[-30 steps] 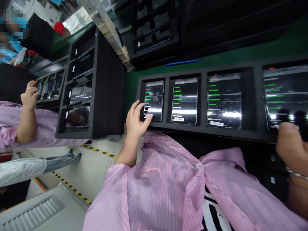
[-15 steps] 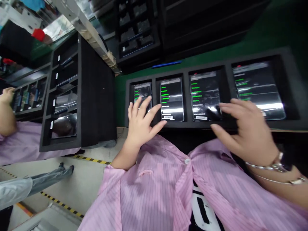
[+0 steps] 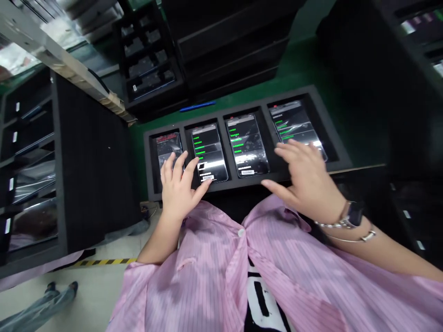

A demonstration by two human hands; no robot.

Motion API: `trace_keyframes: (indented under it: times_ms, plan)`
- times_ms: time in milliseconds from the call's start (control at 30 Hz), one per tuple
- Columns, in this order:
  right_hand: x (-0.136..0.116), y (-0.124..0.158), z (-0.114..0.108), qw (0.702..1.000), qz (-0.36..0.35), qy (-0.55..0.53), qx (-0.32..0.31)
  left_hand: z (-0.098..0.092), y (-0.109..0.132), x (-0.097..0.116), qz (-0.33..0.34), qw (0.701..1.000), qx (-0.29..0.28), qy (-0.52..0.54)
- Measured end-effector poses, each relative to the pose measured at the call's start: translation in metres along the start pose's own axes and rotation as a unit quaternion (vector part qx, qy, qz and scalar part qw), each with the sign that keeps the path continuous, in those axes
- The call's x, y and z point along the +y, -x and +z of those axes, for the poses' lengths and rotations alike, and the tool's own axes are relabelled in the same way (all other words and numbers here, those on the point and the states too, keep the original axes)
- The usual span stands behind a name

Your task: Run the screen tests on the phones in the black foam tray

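A dark foam tray point(image 3: 222, 187) lies before me, with several lit phones in its slots. My left hand point(image 3: 179, 186) is open, fingers spread, over the lower part of the leftmost phone point(image 3: 169, 144), whose screen has red text at the top. Beside it, the second phone point(image 3: 209, 150) and third phone point(image 3: 247, 145) show green and white lines and a white label at the bottom. My right hand point(image 3: 306, 182), also open, hovers over the lower part of the rightmost phone point(image 3: 292, 121). Whether any fingertip touches glass I cannot tell.
A blue pen point(image 3: 198, 106) lies behind the tray on the green mat point(image 3: 228, 94). Tall stacks of black foam trays stand at the left point(image 3: 92, 166), the back point(image 3: 228, 41) and the right point(image 3: 360, 87). A person's legs point(image 3: 44, 306) show at lower left.
My view has swung right, so the tray sits further left in it. The leftmost phone's green lines have given way to red text. Both hands stay open over the tray.
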State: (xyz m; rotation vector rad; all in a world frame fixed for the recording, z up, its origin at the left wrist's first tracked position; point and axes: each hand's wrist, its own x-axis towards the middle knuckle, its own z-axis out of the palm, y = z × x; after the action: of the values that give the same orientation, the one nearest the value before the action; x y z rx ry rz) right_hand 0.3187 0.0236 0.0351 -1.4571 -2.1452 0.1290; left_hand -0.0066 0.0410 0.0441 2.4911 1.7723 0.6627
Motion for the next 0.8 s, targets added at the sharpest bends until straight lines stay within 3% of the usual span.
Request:
trace_keyframes:
  times_ms: [167, 300, 400, 467, 567, 700, 800]
  plan:
    - [0.027, 0.014, -0.013, 0.995, 0.081, 0.050, 0.016, 0.003, 0.000, 0.005, -0.005, 1.000, 0.026, 0.002]
    - [0.040, 0.001, -0.020, 0.992, 0.037, 0.033, 0.113, -0.017, -0.004, -0.003, -0.018, 0.999, 0.009, 0.030]
    - [0.057, -0.020, -0.022, 0.988, 0.020, 0.028, 0.152, -0.032, -0.010, -0.027, -0.046, 0.997, 0.051, 0.038]
    - [0.070, -0.032, -0.018, 0.989, 0.022, 0.023, 0.141, -0.033, -0.014, -0.047, -0.069, 0.993, 0.084, 0.035]
    - [0.083, -0.040, -0.007, 0.993, 0.010, 0.033, 0.116, -0.022, -0.016, -0.064, -0.079, 0.993, 0.083, 0.024]
    - [0.085, -0.036, 0.004, 0.985, -0.037, 0.095, 0.141, -0.014, -0.014, -0.058, -0.073, 0.995, 0.069, -0.013]
    - [0.085, -0.033, 0.008, 0.991, -0.032, 0.101, 0.080, -0.014, -0.015, -0.050, -0.095, 0.995, 0.006, -0.017]
